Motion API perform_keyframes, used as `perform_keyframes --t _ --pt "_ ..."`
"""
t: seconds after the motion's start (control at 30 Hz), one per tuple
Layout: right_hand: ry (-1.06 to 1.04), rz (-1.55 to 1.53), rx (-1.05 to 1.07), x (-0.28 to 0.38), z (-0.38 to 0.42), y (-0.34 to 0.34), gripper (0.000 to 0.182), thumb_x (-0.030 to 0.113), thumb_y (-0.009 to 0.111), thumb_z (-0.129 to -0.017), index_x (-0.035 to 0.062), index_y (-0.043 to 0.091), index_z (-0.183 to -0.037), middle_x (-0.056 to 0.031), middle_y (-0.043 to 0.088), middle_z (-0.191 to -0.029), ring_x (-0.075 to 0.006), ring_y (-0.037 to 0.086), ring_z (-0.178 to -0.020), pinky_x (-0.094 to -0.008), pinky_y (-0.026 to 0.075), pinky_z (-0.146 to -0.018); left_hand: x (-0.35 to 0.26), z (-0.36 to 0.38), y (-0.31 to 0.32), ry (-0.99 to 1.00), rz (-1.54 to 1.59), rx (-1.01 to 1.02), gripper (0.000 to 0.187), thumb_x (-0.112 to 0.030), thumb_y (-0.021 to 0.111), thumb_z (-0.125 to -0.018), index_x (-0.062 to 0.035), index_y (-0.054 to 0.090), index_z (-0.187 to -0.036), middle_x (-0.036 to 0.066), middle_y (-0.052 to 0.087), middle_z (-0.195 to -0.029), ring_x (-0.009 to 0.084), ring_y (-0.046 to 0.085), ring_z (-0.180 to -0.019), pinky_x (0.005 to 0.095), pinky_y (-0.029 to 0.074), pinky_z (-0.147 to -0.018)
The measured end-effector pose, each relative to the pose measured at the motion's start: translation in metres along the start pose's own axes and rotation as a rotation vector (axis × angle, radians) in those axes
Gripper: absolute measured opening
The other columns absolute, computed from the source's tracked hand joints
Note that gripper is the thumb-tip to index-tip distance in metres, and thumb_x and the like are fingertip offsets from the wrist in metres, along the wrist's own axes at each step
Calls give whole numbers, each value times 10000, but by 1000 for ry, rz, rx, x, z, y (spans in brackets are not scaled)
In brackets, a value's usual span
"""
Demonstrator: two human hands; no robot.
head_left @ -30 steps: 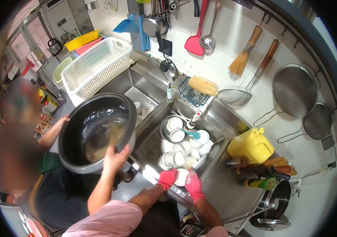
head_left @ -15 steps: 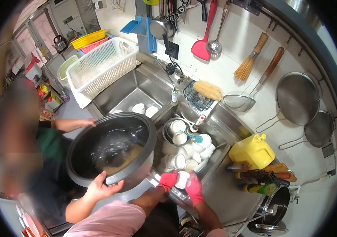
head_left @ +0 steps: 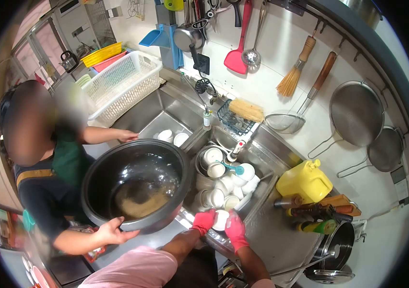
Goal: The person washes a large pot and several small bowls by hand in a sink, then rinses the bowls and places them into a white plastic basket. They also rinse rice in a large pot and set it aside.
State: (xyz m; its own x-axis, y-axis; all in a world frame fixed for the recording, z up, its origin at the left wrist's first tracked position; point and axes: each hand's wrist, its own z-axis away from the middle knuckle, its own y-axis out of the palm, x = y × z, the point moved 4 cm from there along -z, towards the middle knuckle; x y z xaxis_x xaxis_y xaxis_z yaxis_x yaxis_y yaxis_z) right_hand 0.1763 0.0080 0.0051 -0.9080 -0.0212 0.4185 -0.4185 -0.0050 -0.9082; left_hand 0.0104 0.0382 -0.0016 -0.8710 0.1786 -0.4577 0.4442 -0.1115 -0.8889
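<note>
At the front edge of the right sink (head_left: pixel 267 185), my left hand (head_left: pixel 204 222) and my right hand (head_left: pixel 235 227), both in pink gloves, grip a small white bowl (head_left: pixel 220 220) from either side. Just beyond it, many white cups and bowls (head_left: pixel 216 197) are heaped in the sink. Some stand in a round metal pot (head_left: pixel 202 162), and a teal-handled brush (head_left: pixel 233 168) lies across the heap. To my left, a co-worker (head_left: pixel 72 168) holds a large black pot (head_left: pixel 100 204) by its rim, with brownish liquid inside.
The left sink (head_left: pixel 151 108) holds a few white cups (head_left: pixel 165 136). Behind it stands a white plastic basket (head_left: pixel 132 89). A yellow jug (head_left: pixel 305 181), bottles and knives crowd the counter at right. Strainers (head_left: pixel 357 114), a whisk and ladles hang on the wall.
The co-worker has leaned back and upright, and the black pot has shifted slightly, with its inside facing me more. My hands stay on the bowl in nearly the same place.
</note>
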Motion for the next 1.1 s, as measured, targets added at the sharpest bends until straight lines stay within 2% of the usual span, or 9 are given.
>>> perform_keyframes --t 0.17,0.37,0.5,0.57,0.97,1.1 --pt "-57 31 -61 2 0 -2 371 173 553 -890 68 602 -1243 -157 654 -1084 -347 669 -914 -456 556 -746 -3 0 -6 -3 8 6 309 -405 504 -984 -113 599 -954 150 672 -684 355 670 -607 486 527 -548" --pt "-46 15 -17 -4 1 5 435 194 572 -886 76 562 -1305 -153 646 -1132 -328 666 -961 -438 558 -773 -2 0 -3 2 -6 -1 300 -402 513 -981 -114 595 -954 149 668 -676 353 665 -601 483 522 -548" --pt "-30 3 -30 1 1 -3 363 160 576 -885 63 613 -1233 -154 676 -1131 -312 671 -1004 -408 554 -840 -2 0 0 11 -25 -13 287 -397 521 -979 -121 592 -950 148 664 -671 352 661 -596 486 517 -547" --pt "-32 0 -19 -1 0 0 361 158 578 -883 53 614 -1226 -158 675 -1139 -314 670 -1013 -406 552 -849 -1 0 2 -23 -11 41 270 -382 518 -973 -123 598 -963 159 674 -726 368 660 -623 502 517 -565" --pt "32 -36 62 0 -1 -4 361 140 579 -878 42 610 -1225 -174 663 -1176 -332 654 -1057 -406 532 -899 1 -1 8 -23 -13 46 281 -387 508 -977 -128 617 -978 148 678 -721 363 666 -638 499 524 -581" --pt "-12 -21 9 -5 2 3 363 138 577 -882 48 606 -1232 -161 659 -1178 -323 653 -1058 -408 533 -892 1 -1 8 -1 -9 28 282 -386 510 -978 -128 623 -980 143 679 -718 359 667 -627 489 525 -571"
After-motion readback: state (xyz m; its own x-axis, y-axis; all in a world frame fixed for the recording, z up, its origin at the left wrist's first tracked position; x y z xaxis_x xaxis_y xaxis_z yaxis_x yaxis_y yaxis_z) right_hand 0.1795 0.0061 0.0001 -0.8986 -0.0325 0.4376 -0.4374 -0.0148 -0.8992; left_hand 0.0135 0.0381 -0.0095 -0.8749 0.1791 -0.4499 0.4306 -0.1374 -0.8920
